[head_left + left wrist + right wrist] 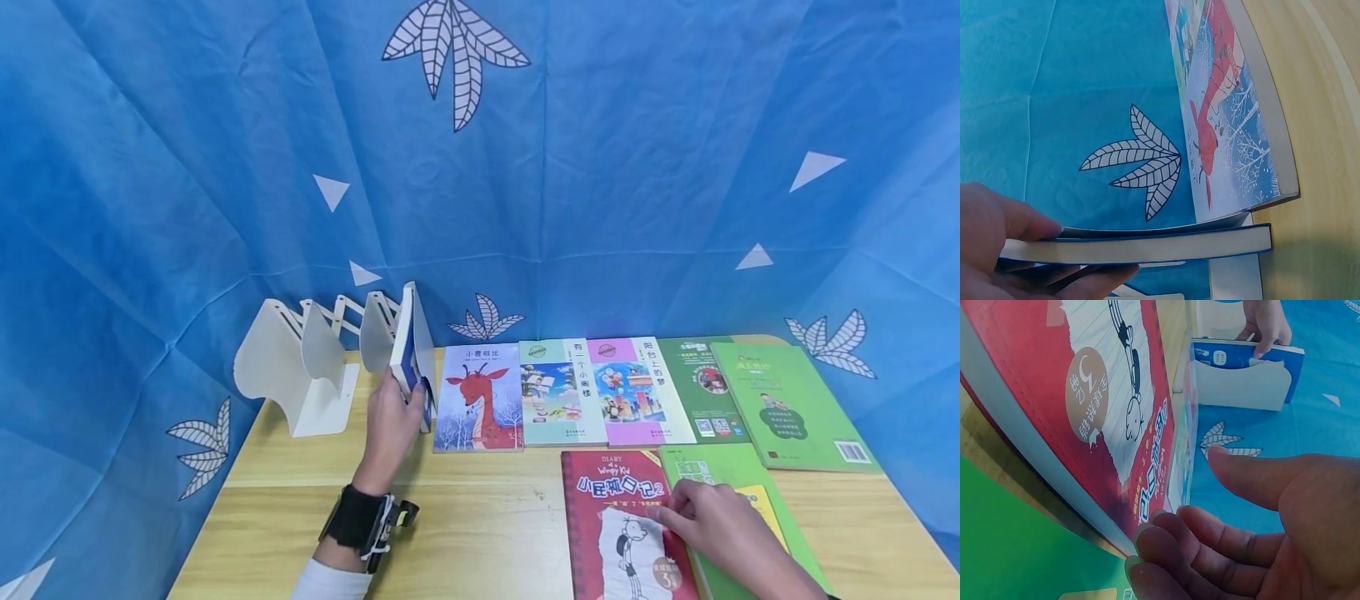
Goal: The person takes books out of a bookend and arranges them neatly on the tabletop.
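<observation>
My left hand (392,427) grips a blue book (1229,355) by its near edge, thumb on one cover and fingers on the other. The book stands upright beside the end plate of a white folding book rack (262,358); in the left wrist view its page edge faces me. My right hand (723,527), fingers loosely bent and holding nothing, hovers at the right edge of a red "Diary of a Wimpy Kid" book (588,542). Under that hand lies a green book (798,546) with a yellow patch.
Along the back lie a book with a red deer (480,408), a mint-green book (553,429), a pink book (637,429), a dark green book (693,371) and a light green book (810,392). A blue patterned curtain (600,208) hangs behind the wooden table (480,517).
</observation>
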Available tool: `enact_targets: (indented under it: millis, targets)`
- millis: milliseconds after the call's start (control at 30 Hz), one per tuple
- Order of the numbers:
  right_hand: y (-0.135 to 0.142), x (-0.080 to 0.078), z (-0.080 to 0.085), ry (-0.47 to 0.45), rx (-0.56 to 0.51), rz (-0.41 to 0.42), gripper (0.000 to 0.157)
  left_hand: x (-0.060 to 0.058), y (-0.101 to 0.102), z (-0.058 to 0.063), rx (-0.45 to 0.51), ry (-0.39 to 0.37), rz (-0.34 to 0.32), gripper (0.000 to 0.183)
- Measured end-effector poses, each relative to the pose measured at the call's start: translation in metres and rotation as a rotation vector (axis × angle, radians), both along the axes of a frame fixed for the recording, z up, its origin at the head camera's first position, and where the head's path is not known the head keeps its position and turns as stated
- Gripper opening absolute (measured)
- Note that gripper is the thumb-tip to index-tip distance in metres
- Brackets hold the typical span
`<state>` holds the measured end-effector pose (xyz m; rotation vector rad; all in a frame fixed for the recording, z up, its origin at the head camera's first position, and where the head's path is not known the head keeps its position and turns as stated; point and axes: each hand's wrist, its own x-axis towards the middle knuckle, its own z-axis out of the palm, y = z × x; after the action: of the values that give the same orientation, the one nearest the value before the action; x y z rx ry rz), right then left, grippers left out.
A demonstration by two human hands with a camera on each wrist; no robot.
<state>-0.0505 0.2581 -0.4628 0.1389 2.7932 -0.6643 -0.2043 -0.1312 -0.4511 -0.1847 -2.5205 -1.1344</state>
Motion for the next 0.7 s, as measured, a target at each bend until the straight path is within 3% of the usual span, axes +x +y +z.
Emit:
enact_targets:
  millis: [300,600,700]
  targets:
    - [-0.0006,0.0010,0.0025,0.031,0.003,0.006,0.031,0.0029,-0.0014,-0.0017,-0.001,0.013,-0.011,0.043]
    - [-0.0002,0.0016,0.0045,0.046,-0.015,0.007,0.034,0.0059,-0.0013,-0.0044,-0.022,0.071,0.002,0.033]
    - [-0.0001,0.0016,0.0056,0.045,-0.015,0.003,0.033,0.0099,-0.0014,-0.0030,-0.036,0.087,0.003,0.038]
